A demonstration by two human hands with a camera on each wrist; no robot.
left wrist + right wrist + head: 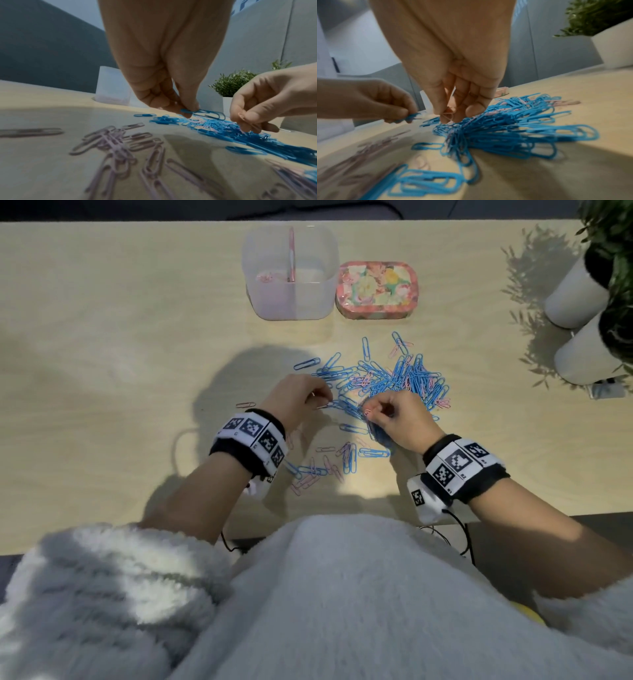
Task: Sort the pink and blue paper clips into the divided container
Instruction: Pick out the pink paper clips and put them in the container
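Note:
A big heap of mostly blue paper clips [394, 378] with some pink ones mixed in lies mid-table. My left hand [301, 397] pinches a blue clip [187, 111] at the heap's left edge. My right hand [394, 416] pinches a pink clip [447, 115] at the heap's near edge. A looser scatter of pink clips [116, 143] lies near my wrists. The clear divided container [289, 273] stands at the back, with a few pink clips [265, 277] in its left compartment.
A floral tin [376, 289] sits right of the container. Two white plant pots [582, 320] stand at the far right. The table's near edge [513, 513] runs just behind my wrists.

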